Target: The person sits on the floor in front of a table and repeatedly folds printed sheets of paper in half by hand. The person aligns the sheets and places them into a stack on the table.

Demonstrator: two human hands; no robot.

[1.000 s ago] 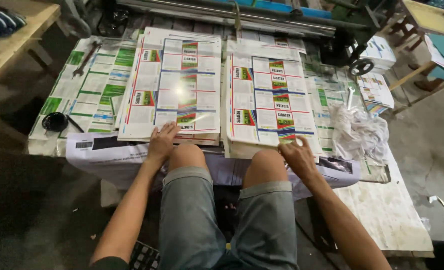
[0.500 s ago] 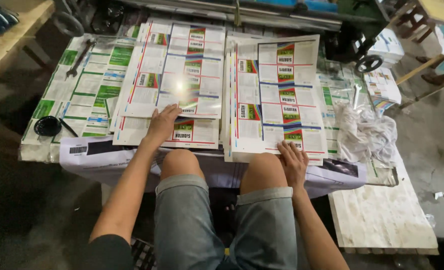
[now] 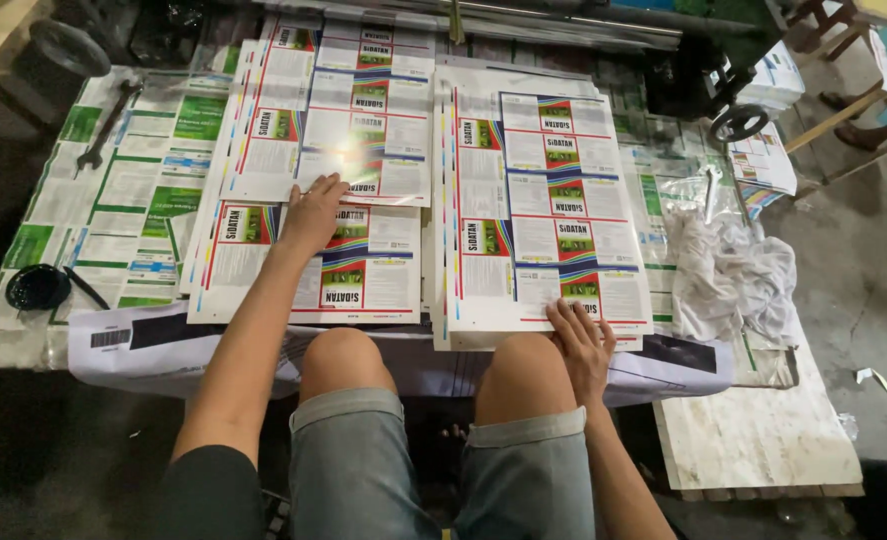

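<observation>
Left hand (image 3: 313,212), fingers spread flat, presses the near edge of the top printed sheet (image 3: 358,120) on the left stack (image 3: 303,270). Right hand (image 3: 580,340) lies open, palm down, on the near edge of the right stack (image 3: 543,210). Two stacks sit side by side on the table (image 3: 763,440). One crumpled rag (image 3: 728,275) lies right of them; one wrench (image 3: 103,125) lies at far left.

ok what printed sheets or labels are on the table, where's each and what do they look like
Top label sheet: far left stack, under left hand; white panels, green-red blocks.
Lower sheet: beneath it, nearer the knees; same design.
Right stack: right hand on its near edge; white, red lines, rainbow stripes.
Green-white sheets: covering the table's left.
Barcode sheet: front left edge; white with black bar.
</observation>
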